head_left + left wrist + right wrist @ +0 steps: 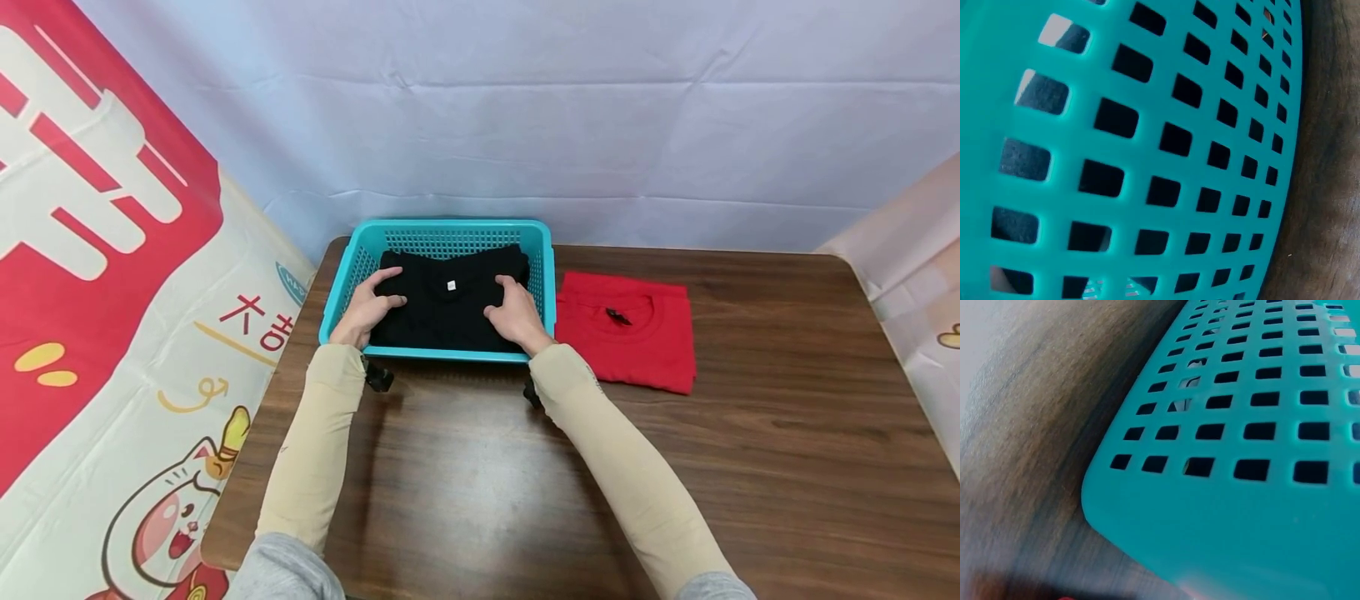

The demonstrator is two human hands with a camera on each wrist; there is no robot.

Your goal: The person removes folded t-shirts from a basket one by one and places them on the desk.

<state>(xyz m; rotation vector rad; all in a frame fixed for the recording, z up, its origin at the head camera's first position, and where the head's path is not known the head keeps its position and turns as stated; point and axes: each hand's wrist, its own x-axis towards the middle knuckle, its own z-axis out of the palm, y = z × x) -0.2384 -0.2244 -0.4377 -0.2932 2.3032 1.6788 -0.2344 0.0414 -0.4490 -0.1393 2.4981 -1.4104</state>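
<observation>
A folded black T-shirt [450, 312] with a small white neck label lies in the turquoise plastic basket [435, 354]. My left hand [365, 308] reaches over the front left of the rim. Its thumb and index finger rest spread on the shirt's left side. On the opposite side, my right hand [517, 314] touches the shirt with thumb and index finger spread apart. The other fingers of both hands are largely hidden. Both wrist views show the perforated basket wall [1147, 159] from outside, with dark cloth behind its holes and no hand in sight.
A folded red T-shirt [630, 333] lies on the brown wooden table [787, 400], right beside the basket. Behind the table hangs a pale curtain [562, 142]. A printed red and white cloth [150, 333] hangs at the left.
</observation>
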